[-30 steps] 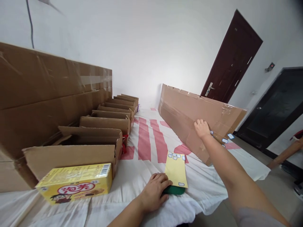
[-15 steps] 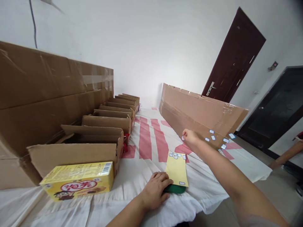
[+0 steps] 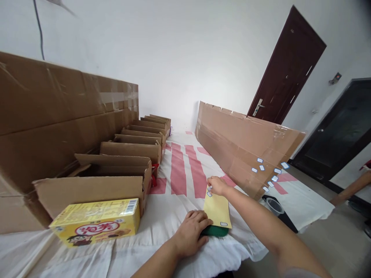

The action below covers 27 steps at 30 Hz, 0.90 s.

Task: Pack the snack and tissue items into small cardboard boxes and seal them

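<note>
My left hand [image 3: 193,231] lies on the table, its fingers closed over the lower left edge of a yellow sheet [image 3: 216,210]. Under the sheet's near end a green object with a ridged edge [image 3: 217,231] sticks out, close to my left thumb. My right hand [image 3: 217,186] is at the far end of the sheet with its fingers pinched on a small white sticker, mostly covered by the fingertips. Blue-rimmed stickers show beside those fingers, and one more sticker [image 3: 223,224] sits at the near right corner of the sheet.
Several stickers [image 3: 262,167] dot the cardboard panel [image 3: 232,135] on the right. Beyond my right forearm is a clear plastic cup [image 3: 275,205] on something black. A yellow snack box [image 3: 95,224] stands left, before a row of cardboard compartments [image 3: 95,185]. Someone's forearm [image 3: 350,189] is far right.
My right hand has come from beside the cardboard panel, left and nearer, to the sheet's far end. The plastic cup has come into view past my forearm. My left hand stays in place.
</note>
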Available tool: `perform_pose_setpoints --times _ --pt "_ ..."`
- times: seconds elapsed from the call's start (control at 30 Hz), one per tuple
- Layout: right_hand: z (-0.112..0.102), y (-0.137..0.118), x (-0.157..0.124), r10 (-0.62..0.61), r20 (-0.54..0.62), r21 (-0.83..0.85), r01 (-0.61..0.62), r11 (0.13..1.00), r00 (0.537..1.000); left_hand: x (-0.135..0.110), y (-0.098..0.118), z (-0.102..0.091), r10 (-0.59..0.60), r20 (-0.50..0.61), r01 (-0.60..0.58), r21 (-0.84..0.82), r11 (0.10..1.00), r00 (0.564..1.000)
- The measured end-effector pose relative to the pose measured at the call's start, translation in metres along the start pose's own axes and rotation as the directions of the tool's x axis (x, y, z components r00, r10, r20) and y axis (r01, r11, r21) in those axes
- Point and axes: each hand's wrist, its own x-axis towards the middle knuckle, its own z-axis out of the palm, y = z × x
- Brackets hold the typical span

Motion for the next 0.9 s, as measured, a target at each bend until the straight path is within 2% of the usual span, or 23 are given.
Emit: perform_pose_setpoints --times 0.2,0.4,0.5,0.6,0.7,0.8,0.9 --pt "-0.002 0.021 -0.011 0.158 0.044 -0.018 -0.158 0.987 0.986 -0.001 0.0 0.002 0.008 -0.014 -0.008 -0.005 1.0 1.0" --pt "0.003 0.018 -0.016 0.225 0.084 -0.073 -0.219 0.973 0.971 0.0 0.003 -0.003 -0.01 0.002 0.01 -0.008 1.0 1.0" --pt "-0.002 0.017 -0.023 0.191 0.03 -0.101 -0.187 0.977 0.981 -0.001 0.004 -0.002 -0.016 0.007 0.016 -0.005 1.0 1.0" --pt "-0.021 0.023 -0.034 0.191 -0.097 -0.16 -0.205 0.966 0.977 -0.001 0.003 -0.001 -0.012 0.002 0.012 0.001 1.0 1.0" --pt "-0.055 0.039 -0.051 0.24 -0.285 -0.25 -0.313 0.916 0.928 -0.001 0.002 0.0 -0.004 -0.005 0.004 0.005 1.0 1.0" --pt "-0.091 0.059 -0.07 0.289 -0.472 -0.305 -0.462 0.833 0.833 -0.001 0.001 0.0 0.004 -0.007 -0.004 0.004 1.0 1.0" --pt "-0.114 0.075 -0.083 0.339 -0.59 -0.305 -0.592 0.746 0.732 0.0 0.0 0.001 0.007 -0.014 -0.007 0.012 1.0 1.0"
